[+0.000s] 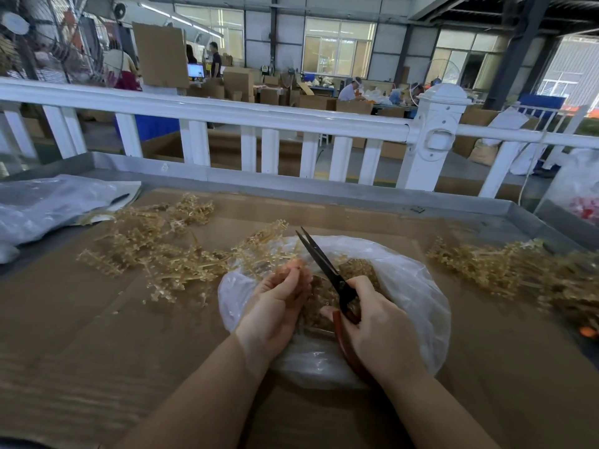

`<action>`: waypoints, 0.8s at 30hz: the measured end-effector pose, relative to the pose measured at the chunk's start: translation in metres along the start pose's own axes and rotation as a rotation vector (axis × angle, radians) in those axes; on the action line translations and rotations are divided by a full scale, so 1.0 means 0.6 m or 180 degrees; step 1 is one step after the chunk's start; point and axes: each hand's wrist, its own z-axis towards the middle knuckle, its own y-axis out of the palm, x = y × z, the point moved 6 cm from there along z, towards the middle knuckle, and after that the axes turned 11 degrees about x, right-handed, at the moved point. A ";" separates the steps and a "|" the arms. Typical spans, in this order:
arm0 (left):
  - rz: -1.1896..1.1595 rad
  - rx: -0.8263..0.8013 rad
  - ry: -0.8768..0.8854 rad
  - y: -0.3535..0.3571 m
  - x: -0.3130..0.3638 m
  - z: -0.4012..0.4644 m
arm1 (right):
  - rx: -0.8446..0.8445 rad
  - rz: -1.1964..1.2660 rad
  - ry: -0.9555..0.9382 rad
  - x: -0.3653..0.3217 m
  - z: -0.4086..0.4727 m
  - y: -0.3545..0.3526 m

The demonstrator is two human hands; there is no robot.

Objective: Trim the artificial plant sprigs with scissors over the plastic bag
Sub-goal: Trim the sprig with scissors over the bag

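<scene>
Over the plastic bag [405, 280] at lower centre of the frame, the left hand [278, 306] pinches a sprig [259, 254] whose long axis runs up and left from its fingertips. Just right of it, the right hand [376, 332] grips the scissors [327, 273], blades barely parted and pointing toward upper left, alongside the sprig's held end. Untrimmed sprigs [155, 251] lie on the tabletop [97, 335] further left.

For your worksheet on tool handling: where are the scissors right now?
In the head view, the scissors are just right of centre, gripped by the right hand, blades pointing up-left over the plastic bag, beside the left hand.
</scene>
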 end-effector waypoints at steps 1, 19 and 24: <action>-0.0008 -0.0010 -0.0006 0.000 0.000 0.000 | 0.0006 0.0015 0.0007 0.000 0.000 -0.001; 0.0496 0.0075 0.0317 0.036 0.021 -0.012 | 0.0128 0.0211 0.0076 0.006 -0.002 -0.003; 0.0727 0.0009 0.0232 0.035 0.024 -0.017 | 0.0147 0.0249 0.0066 0.007 -0.002 -0.003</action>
